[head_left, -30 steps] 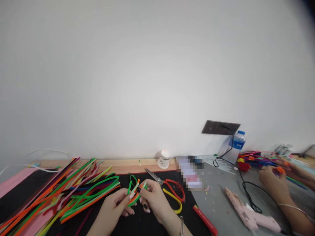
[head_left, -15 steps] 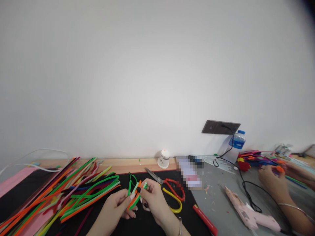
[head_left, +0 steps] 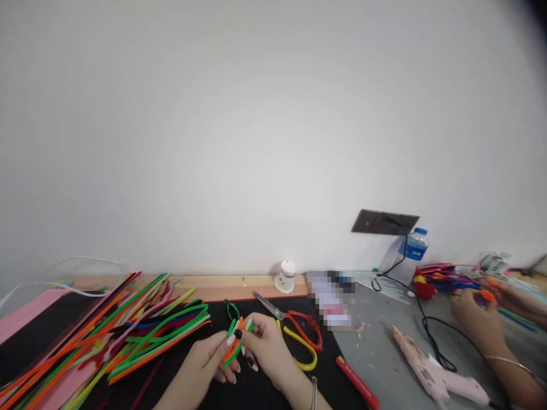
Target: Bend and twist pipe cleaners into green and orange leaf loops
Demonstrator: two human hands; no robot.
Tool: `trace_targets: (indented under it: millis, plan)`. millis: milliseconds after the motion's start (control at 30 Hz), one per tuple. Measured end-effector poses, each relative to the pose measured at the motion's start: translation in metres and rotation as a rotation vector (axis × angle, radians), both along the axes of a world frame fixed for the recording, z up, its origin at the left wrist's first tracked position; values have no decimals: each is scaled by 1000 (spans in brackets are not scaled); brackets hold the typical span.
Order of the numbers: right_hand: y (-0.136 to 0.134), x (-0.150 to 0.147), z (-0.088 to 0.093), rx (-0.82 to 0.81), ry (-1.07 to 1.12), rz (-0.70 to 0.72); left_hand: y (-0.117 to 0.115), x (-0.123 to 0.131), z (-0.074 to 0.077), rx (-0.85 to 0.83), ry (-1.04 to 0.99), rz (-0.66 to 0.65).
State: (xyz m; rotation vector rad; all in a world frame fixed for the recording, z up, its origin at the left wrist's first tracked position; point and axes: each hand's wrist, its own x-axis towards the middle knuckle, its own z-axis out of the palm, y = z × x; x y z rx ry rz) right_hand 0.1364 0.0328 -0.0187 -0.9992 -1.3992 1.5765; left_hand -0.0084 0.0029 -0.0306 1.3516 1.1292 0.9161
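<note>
At the lower centre of the frame the left hand [head_left: 207,360] and right hand [head_left: 269,348] are meeting fingertip to fingertip; each grip is pinching shut on a small bundle of pipe cleaners [head_left: 233,344], held just above the black mat [head_left: 256,394] on the counter [head_left: 205,283], probably so the strands line up; both wrists are angling inward, palms facing; a loose pile [head_left: 128,336] is lying at lower left, scissors [head_left: 299,330] just right.

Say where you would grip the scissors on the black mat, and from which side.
Grip the scissors by the red and yellow handle loops, coming from the near right. The loops lie open toward that side, beside the right hand, while the blades point away toward the wall.
</note>
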Motion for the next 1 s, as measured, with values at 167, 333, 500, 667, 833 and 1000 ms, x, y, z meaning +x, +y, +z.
trace_targets:
  millis: [167, 333, 500, 667, 833, 1000]
  plan:
    - [2, 1, 4, -67, 63, -5, 1, -1, -4, 25, -4, -42]
    - [3, 2, 3, -80, 82, 20, 3, 0, -3, 28, 21, -57]
    - [3, 3, 4, -34, 45, 33, -1, 1, 7, 75, 33, -102]
    - [3, 5, 5, -16, 69, 104, -6, 0, 13, 86, 43, -203]
    - [2, 6, 4, -59, 91, 175, -6, -1, 1, 0, -12, -304]
    - [0, 9, 6, -80, 36, 195, -9, -1, -5, -210, -72, -371]
